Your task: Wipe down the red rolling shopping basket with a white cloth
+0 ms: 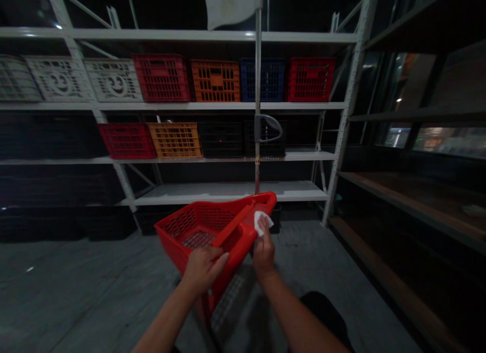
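A red plastic basket (pixel 197 226) is held tilted in front of me, above the floor. My left hand (pixel 203 269) is closed round its near rim by the handle bar. My right hand (pixel 264 249) is closed on a small white cloth (pixel 261 222), and presses it against the basket's right outer wall near the far corner. The basket's inside looks empty.
White metal shelving (pixel 212 106) stands ahead with red, orange, blue, white and black crates (pixel 215 80) on it. A vertical pole with a grey handle (pixel 268 128) rises just beyond the basket. Dark wooden shelves (pixel 413 196) run along the right. Grey floor lies to the left.
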A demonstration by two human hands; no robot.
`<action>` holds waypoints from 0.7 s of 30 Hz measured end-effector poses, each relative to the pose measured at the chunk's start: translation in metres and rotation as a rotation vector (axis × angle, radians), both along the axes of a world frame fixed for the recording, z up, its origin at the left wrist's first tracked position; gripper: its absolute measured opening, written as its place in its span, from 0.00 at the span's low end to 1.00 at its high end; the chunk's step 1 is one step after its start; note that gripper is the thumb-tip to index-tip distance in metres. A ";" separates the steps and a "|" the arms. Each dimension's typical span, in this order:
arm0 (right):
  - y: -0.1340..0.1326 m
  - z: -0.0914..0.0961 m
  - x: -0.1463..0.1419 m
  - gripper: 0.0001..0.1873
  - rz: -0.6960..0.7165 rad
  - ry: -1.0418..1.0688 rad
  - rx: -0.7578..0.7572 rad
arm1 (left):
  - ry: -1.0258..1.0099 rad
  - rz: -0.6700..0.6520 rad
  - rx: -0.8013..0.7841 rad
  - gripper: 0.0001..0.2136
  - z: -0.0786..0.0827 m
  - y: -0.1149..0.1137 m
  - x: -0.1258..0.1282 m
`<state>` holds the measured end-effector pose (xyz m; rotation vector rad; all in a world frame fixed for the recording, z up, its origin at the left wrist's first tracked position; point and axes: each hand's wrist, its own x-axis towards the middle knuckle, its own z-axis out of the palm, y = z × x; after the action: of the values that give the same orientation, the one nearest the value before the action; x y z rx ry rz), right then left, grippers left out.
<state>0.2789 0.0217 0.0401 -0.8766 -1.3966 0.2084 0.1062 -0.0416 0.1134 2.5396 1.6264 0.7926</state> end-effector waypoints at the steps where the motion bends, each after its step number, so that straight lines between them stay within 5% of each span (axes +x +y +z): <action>1: 0.014 0.011 0.014 0.25 -0.019 -0.006 -0.043 | 0.003 -0.016 -0.003 0.23 0.000 0.000 -0.004; 5: 0.049 0.063 0.062 0.25 -0.119 -0.145 -0.206 | 0.060 -0.007 -0.014 0.23 0.010 -0.006 -0.016; 8: 0.048 0.092 0.069 0.21 -0.110 -0.498 -0.190 | 0.108 0.137 0.020 0.22 0.024 -0.018 -0.008; 12: 0.019 0.097 0.041 0.18 0.128 -0.914 -0.172 | 0.175 0.315 -0.043 0.25 0.034 -0.030 0.018; 16: -0.002 0.093 0.026 0.19 0.411 -1.087 0.093 | 0.281 0.496 -0.161 0.30 0.032 -0.030 0.027; 21: 0.029 0.110 0.052 0.21 0.418 -1.095 0.001 | 0.281 0.481 -0.177 0.31 0.030 -0.028 0.011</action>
<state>0.3313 0.0506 0.1499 -0.6899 -2.6025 0.0235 0.1172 -0.0701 0.1437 2.2411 2.3253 0.2861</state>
